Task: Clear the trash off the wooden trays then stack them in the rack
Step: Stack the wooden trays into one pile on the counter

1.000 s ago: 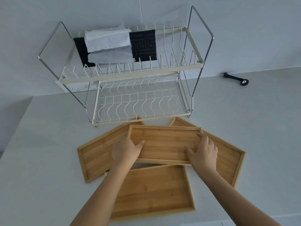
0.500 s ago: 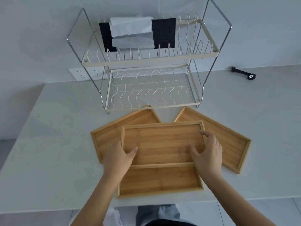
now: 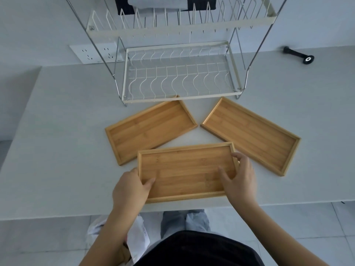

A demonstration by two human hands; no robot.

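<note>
Three wooden trays show on the white table. The front tray (image 3: 184,173) lies flat near the table's front edge. My left hand (image 3: 130,189) grips its left end and my right hand (image 3: 240,181) grips its right end, thumbs inside the rim. It covers the spot where a fourth tray lay earlier; that tray is hidden. A left tray (image 3: 149,129) and a right tray (image 3: 251,135) lie angled behind it, both bare. Beyond them stands the two-tier wire rack (image 3: 180,98), its lower tier holding nothing.
Folded black and white cloths (image 3: 159,2) sit on the rack's upper tier. A wall socket (image 3: 96,53) is behind the rack at left. A black tool (image 3: 298,55) lies at the far right. Crumpled white paper (image 3: 136,239) is on the floor by my legs.
The tray in my hands has come toward me and down over the front tray, which no longer shows. My view has tilted down and closer to the table.
</note>
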